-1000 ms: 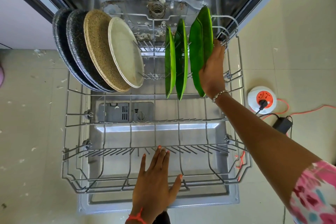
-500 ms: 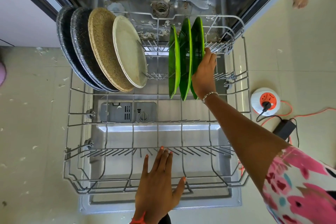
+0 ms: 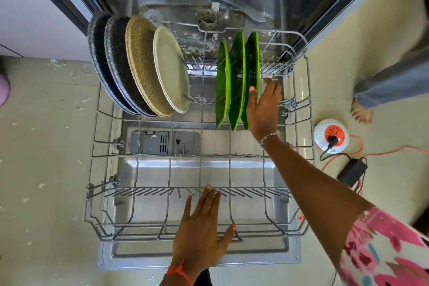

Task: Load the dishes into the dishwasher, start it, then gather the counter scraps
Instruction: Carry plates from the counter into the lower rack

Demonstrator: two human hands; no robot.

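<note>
In the wire rack (image 3: 148,231), three glossy green plates (image 3: 237,81) stand on edge.

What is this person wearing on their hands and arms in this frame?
The left hand has coral-painted nails and a red thread bracelet at the wrist. The right hand has a silver beaded bracelet at the wrist, and that arm wears a pink floral sleeve.

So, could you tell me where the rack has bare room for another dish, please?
Bare: the front half of the rack, beyond the left hand, and the gap between cream plate and green plates. Crowded: back left.
</note>
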